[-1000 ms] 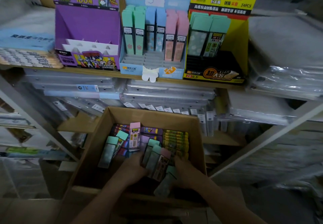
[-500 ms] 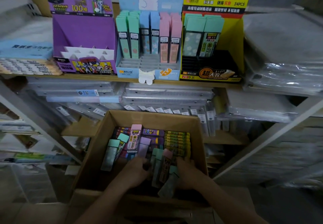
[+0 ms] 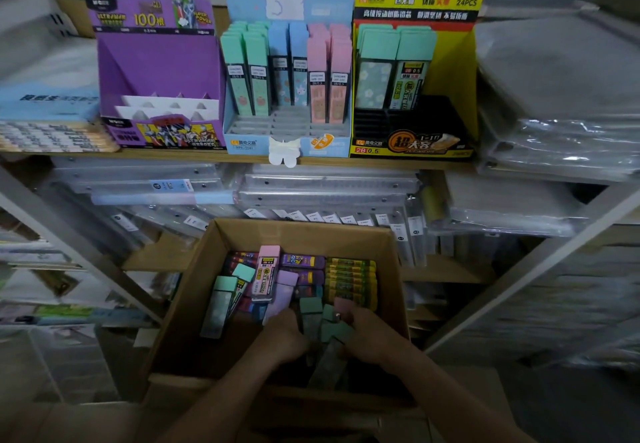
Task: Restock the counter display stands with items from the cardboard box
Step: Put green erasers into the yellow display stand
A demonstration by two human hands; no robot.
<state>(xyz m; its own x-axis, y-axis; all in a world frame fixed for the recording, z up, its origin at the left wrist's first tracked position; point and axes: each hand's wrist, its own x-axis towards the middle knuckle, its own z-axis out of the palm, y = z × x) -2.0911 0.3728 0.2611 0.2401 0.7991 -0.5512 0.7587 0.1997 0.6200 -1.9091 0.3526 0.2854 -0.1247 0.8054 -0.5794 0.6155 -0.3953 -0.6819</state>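
shelf [image 3: 173, 156]: above and behind the box; it carries the three stands side by side. The reach up from the box is long, so a loose case could drop on the way.
yellow stand [image 3: 453, 72]: above the box, to its right. Green cases stand at the back and the front slots are bare. A case pushed in hard may knock the standing ones over.
purple stand [image 3: 156, 62]: above the box, to its left. I see only white dividers in it. The purple tubes in the box probably belong here, and in this dim light they are easy to mistake.
blue stand [image 3: 249, 143]: straight above the box. Green, blue and pink rows fill the back and the front steps are bare.
box [image 3: 187, 321]: the landmark, open, with both hands inside at its near side.
cases [image 3: 265, 278]: in the box, mixed colours lying at odd angles. A bunch of mixed kinds risks going into the wrong stand.
right hand [image 3: 367, 335]: near right of the box, fingers curled round green and pink cases. They fan out unevenly, so one may slip when lifted.
left hand [image 3: 284, 335]: near middle of the box, knuckles up among the cases. Its fingertips are hidden, so I cannot tell whether it grips anything.
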